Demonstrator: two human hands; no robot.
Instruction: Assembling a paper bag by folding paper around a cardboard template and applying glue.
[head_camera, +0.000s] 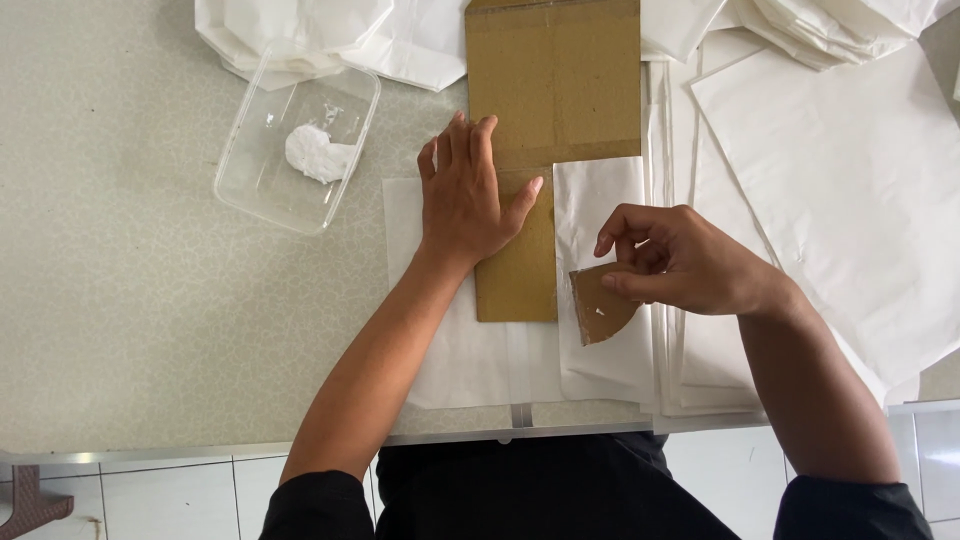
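My left hand (466, 195) lies flat, fingers spread, on a long brown cardboard strip (552, 90) and the white paper sheet (450, 350) under it. The right flap of that white paper (598, 200) is folded over the cardboard's right edge. My right hand (682, 260) pinches a small brown cardboard scraper (598, 308) with a rounded edge, held just above the folded flap.
A clear plastic tub (252, 195) with a lump of white paste (318, 153) sits at the left on the speckled table (120, 280). Stacks of white paper sheets (850, 200) lie at the right, more paper bags (300, 35) along the top. The table's metal edge (200, 452) runs along the front.
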